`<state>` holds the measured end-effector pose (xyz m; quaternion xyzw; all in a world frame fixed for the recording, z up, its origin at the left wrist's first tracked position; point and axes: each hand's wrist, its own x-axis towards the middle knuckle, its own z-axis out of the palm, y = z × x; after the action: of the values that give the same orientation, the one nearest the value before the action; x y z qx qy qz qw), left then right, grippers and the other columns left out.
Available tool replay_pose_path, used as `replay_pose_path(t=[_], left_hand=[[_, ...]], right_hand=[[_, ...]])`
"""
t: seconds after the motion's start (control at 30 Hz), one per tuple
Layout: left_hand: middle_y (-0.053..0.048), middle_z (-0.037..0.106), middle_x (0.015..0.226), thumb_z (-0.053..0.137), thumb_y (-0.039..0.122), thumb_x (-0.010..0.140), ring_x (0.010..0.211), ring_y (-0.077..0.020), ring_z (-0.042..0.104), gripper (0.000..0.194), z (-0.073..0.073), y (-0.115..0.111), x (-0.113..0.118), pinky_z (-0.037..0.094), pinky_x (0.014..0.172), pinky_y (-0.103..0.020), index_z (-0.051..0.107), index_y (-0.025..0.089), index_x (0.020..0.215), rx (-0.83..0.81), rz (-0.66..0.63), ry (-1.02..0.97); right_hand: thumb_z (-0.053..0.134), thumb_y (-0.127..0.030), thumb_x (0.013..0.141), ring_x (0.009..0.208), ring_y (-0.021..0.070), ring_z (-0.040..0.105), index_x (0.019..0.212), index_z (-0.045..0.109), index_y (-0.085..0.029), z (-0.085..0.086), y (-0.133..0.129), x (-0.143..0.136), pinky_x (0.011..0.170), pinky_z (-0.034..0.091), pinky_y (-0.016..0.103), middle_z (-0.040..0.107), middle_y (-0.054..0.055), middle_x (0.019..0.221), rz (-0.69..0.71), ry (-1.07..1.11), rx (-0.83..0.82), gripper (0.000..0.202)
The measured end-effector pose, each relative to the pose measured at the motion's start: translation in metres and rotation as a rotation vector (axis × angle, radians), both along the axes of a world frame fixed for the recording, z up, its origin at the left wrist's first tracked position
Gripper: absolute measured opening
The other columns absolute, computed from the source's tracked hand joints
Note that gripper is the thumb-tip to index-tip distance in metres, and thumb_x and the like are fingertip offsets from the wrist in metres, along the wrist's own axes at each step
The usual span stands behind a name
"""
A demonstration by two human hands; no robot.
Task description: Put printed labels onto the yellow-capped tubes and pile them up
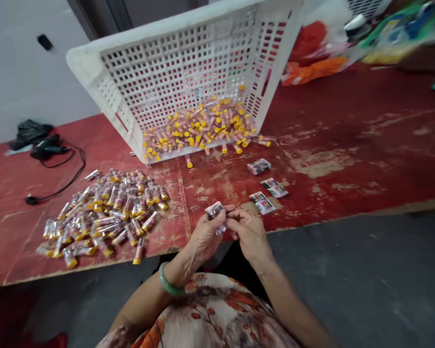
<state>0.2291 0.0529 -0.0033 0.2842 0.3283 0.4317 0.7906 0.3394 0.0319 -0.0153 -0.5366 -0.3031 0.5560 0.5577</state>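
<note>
Near the table's front edge, my left hand is closed on a small stack of printed cards. My right hand touches it from the right, its fingers pinched together; whatever lies between them is too small to make out. Three more card stacks lie on the red table to the right: one farther back, one in the middle and one nearest. To the left spreads a pile of clear wrapped tubes with yellow ends.
A white plastic basket lies tipped on its side at the back, with many yellow-capped tubes at its opening. A black cable is at the left. Coloured bags lie at the back right.
</note>
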Motion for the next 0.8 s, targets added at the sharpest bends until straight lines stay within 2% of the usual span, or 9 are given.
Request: replay_pose_path(t=[0.1, 0.2, 0.27, 0.37, 0.47, 0.57, 0.63, 0.73, 0.8], left_hand=[[-0.009, 0.071, 0.090, 0.074, 0.034, 0.071, 0.088, -0.0220, 0.067, 0.030, 0.000, -0.002, -0.031, 0.053, 0.075, -0.031, 0.069, 0.012, 0.090, -0.053, 0.170, 0.056], [-0.008, 0.071, 0.081, 0.080, 0.030, 0.064, 0.073, -0.0201, 0.069, 0.033, -0.002, -0.003, -0.058, 0.054, 0.060, -0.027, 0.065, 0.012, 0.088, -0.171, 0.293, 0.190], [-0.006, 0.070, 0.073, 0.082, 0.028, 0.060, 0.065, -0.0194, 0.068, 0.037, -0.003, -0.003, -0.069, 0.054, 0.054, -0.025, 0.062, 0.012, 0.086, -0.209, 0.328, 0.260], [-0.006, 0.070, 0.072, 0.081, 0.027, 0.061, 0.066, -0.0200, 0.069, 0.038, -0.003, -0.001, -0.080, 0.055, 0.058, -0.028, 0.059, 0.012, 0.089, -0.215, 0.379, 0.255], [-0.007, 0.071, 0.075, 0.080, 0.029, 0.062, 0.067, -0.0210, 0.069, 0.040, 0.002, 0.001, -0.091, 0.056, 0.063, -0.032, 0.059, 0.013, 0.092, -0.213, 0.451, 0.210], [-0.005, 0.071, 0.077, 0.084, 0.025, 0.055, 0.066, -0.0175, 0.067, 0.042, 0.006, 0.001, -0.102, 0.054, 0.067, -0.031, 0.064, 0.012, 0.090, -0.151, 0.573, 0.237], [-0.004, 0.071, 0.078, 0.086, 0.021, 0.052, 0.067, -0.0155, 0.065, 0.042, 0.009, 0.001, -0.108, 0.053, 0.067, -0.028, 0.066, 0.012, 0.088, -0.127, 0.624, 0.265], [-0.003, 0.070, 0.076, 0.086, 0.018, 0.050, 0.066, -0.0145, 0.064, 0.041, 0.010, 0.000, -0.113, 0.052, 0.063, -0.026, 0.067, 0.011, 0.085, -0.132, 0.600, 0.265], [-0.003, 0.069, 0.075, 0.086, 0.018, 0.049, 0.066, -0.0142, 0.063, 0.039, 0.008, 0.001, -0.113, 0.052, 0.064, -0.026, 0.067, 0.011, 0.083, -0.129, 0.564, 0.256]], right_hand=[[0.070, -0.035, 0.065, 0.055, 0.0115, 0.051, 0.076, 0.067, -0.018, 0.001, 0.014, 0.004, 0.052, 0.041, 0.024, 0.062, 0.000, 0.067, 0.123, -0.406, 0.208, 0.021], [0.055, -0.031, 0.079, 0.075, 0.0159, 0.060, 0.078, 0.068, -0.019, 0.002, 0.070, 0.013, 0.071, 0.046, 0.028, 0.068, 0.004, 0.082, 0.079, -0.830, 0.399, 0.017], [0.050, -0.029, 0.082, 0.081, 0.0176, 0.062, 0.077, 0.067, -0.019, 0.000, 0.125, 0.005, 0.078, 0.046, 0.029, 0.069, 0.006, 0.084, 0.082, -0.994, 0.377, 0.021], [0.055, -0.036, 0.080, 0.085, 0.0241, 0.062, 0.083, 0.067, -0.015, -0.007, 0.204, -0.028, 0.077, 0.044, 0.035, 0.068, 0.011, 0.086, 0.098, -1.076, 0.293, 0.024], [0.064, -0.039, 0.074, 0.092, 0.0299, 0.060, 0.097, 0.065, -0.011, -0.019, 0.248, -0.067, 0.078, 0.043, 0.039, 0.064, 0.019, 0.100, 0.154, -1.113, 0.244, 0.036], [0.062, -0.034, 0.075, 0.095, 0.0289, 0.059, 0.101, 0.064, -0.010, -0.029, 0.251, -0.083, 0.077, 0.043, 0.037, 0.059, 0.021, 0.109, 0.232, -1.085, 0.241, 0.035], [0.055, -0.033, 0.081, 0.086, 0.0239, 0.060, 0.101, 0.065, -0.012, -0.031, 0.236, -0.076, 0.071, 0.044, 0.034, 0.062, 0.017, 0.101, 0.290, -1.046, 0.243, 0.031], [0.048, -0.041, 0.087, 0.058, 0.0137, 0.054, 0.110, 0.064, -0.017, -0.026, 0.193, -0.051, 0.053, 0.042, 0.026, 0.060, 0.005, 0.075, 0.430, -0.815, 0.250, 0.037], [0.054, -0.044, 0.084, 0.051, 0.0099, 0.048, 0.114, 0.062, -0.019, -0.016, 0.156, -0.035, 0.044, 0.037, 0.023, 0.056, 0.001, 0.073, 0.516, -0.493, 0.277, 0.040]])
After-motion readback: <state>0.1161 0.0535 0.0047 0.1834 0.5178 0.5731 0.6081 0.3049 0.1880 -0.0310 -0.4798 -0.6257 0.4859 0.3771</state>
